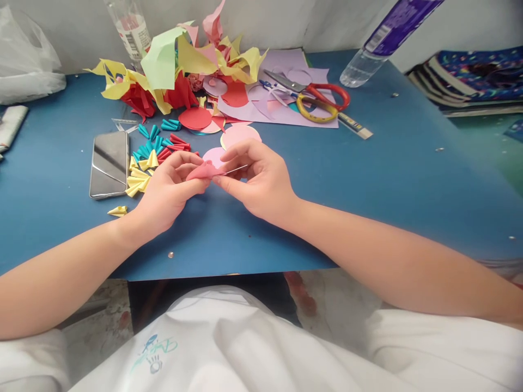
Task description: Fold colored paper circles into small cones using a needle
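Note:
Between my two hands is a piece of pink paper (203, 171), partly curled. My left hand (174, 182) pinches its left side, and my right hand (257, 177) closes on its right end, where a thin light stick or needle (237, 169) shows between the fingers. Just behind them lie pale pink paper circles (241, 134). Small rolled paper cones sit left of the hands: teal (150, 149), red (177, 144) and yellow (138, 182). A single yellow cone (118, 211) rests apart, nearer the front.
A phone (109, 165) lies on the blue table (392, 190). Behind are crumpled coloured paper (163, 60), red circles (195, 118), lilac sheets (322, 117), scissors (312, 100), a blade cutter (355, 126), two bottles and a plastic bag (28, 65).

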Motion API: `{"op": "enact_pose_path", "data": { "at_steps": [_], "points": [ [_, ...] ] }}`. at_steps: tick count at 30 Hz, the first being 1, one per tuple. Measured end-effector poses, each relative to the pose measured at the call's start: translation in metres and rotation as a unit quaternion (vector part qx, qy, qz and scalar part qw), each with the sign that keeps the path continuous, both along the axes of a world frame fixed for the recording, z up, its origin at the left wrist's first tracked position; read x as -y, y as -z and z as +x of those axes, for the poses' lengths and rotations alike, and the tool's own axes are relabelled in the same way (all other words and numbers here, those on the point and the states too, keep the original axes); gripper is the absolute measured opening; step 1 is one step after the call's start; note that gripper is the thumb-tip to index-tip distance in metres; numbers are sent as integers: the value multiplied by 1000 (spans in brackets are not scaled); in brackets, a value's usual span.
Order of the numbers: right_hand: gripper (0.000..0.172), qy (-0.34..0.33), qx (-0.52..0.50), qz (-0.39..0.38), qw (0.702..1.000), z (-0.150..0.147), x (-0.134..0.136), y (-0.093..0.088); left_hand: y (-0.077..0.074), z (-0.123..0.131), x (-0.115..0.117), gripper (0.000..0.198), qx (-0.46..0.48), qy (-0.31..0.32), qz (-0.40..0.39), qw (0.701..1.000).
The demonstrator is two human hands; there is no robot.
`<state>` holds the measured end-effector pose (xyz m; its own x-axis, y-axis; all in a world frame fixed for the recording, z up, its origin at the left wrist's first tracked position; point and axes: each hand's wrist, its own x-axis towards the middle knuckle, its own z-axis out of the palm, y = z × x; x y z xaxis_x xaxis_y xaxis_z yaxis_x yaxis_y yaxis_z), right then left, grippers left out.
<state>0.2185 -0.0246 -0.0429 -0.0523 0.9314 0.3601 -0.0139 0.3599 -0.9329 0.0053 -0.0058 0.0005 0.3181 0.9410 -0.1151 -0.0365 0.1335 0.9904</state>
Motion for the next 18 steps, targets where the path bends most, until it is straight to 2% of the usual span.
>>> {"op": "enact_pose_path", "data": {
  "at_steps": [5, 9, 15, 18],
  "points": [
    [54, -21, 31, 10, 999, 0, -1, -2, 2, -2, -1, 44, -35, 18, 85, 996],
    [49, -35, 48, 30, 998, 1, -4, -1, 3, -3, -2, 38, -60, 34, 119, 990],
    [20, -27, 93, 76, 992, 2, -4, 2, 6, -6, -5, 36, -97, 23, 128, 987],
    [12, -27, 107, 92, 990, 3, -5, 4, 7, -7, -6, 37, -108, 29, 125, 986]
  ]
}}
